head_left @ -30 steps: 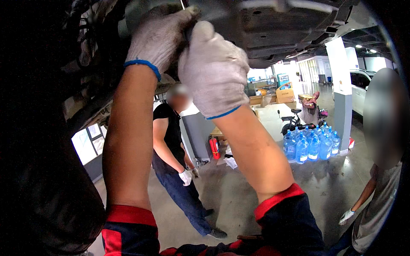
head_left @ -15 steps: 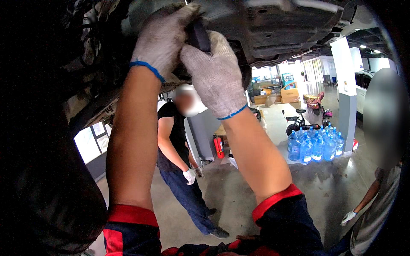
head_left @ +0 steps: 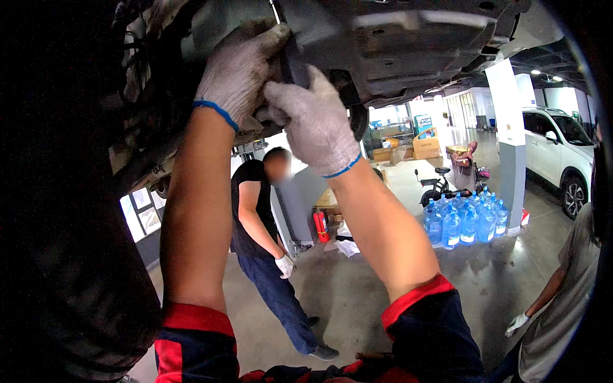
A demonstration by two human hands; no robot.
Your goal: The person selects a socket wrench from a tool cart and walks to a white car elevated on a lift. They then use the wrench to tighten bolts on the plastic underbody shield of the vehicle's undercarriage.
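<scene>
Both my hands wear off-white knit gloves with blue cuffs and are raised under a vehicle's underside point(head_left: 408, 48). Between them is a black-bodied tool point(head_left: 293, 62) with a slim shiny shaft point(head_left: 276, 11) pointing up toward the underbody. My left hand point(head_left: 235, 71) is closed around its upper part, thumb along the body near the shaft. Lower down, my right hand point(head_left: 319, 121) grips it with curled fingers and a raised thumb. The gloves cover much of the tool, so its exact kind is unclear. The shaft's upper end lies outside the picture.
A person in black point(head_left: 255, 210) with white gloves stands just ahead. Another person in a grey shirt point(head_left: 562, 287) is at the right edge. Beyond are a red fire extinguisher point(head_left: 321, 226), several blue water jugs point(head_left: 468, 223), a pillar point(head_left: 511, 166) and a white car point(head_left: 555, 150).
More of the shiny shaft shows above my left hand, and both hands keep hold of the tool. The view has shifted slightly. At the right, the white car is now more exposed.
</scene>
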